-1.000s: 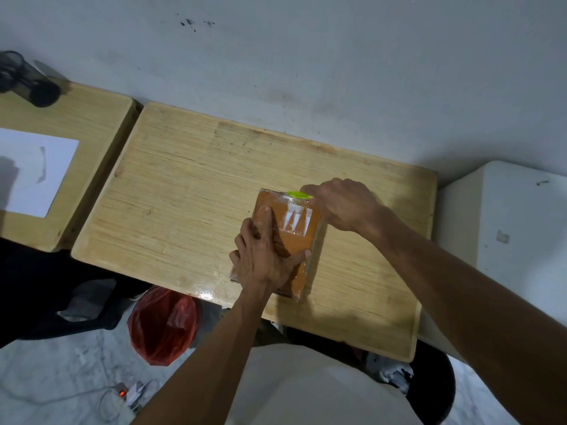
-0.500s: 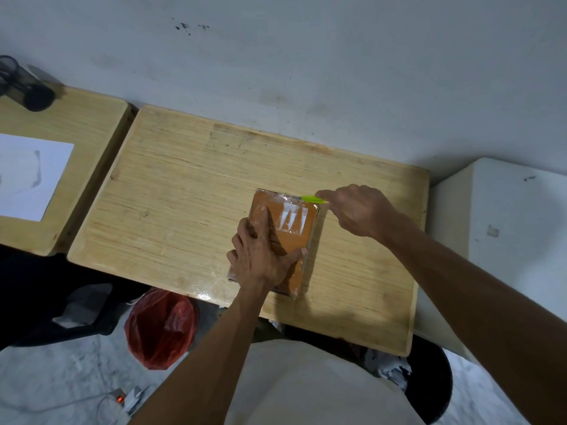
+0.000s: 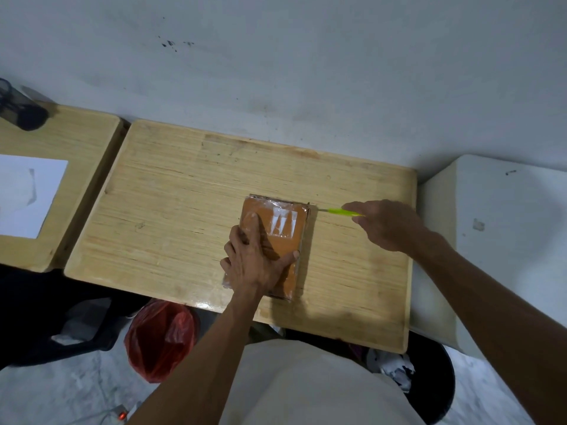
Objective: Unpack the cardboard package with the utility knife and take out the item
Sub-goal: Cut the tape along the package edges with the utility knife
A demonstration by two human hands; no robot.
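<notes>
- Fingers [image 3: 254,228] of my left hand [image 3: 256,265] lie spread and flat, pressing down on the flat orange-brown taped cardboard package [image 3: 276,240], not gripping it.
- That package lies on the pale wooden worktop [image 3: 171,204], its near end close to the front edge.
- Beyond it to the right, my right hand [image 3: 386,225] pinches the slim lime-green utility knife [image 3: 343,212], blade tip pointing at the package's far right corner, just clear of it.
- Judging the risk: the tape looks glossy, so a hard pull could make the blade skid towards my left fingers, or bite deep and mark the item inside.
</notes>
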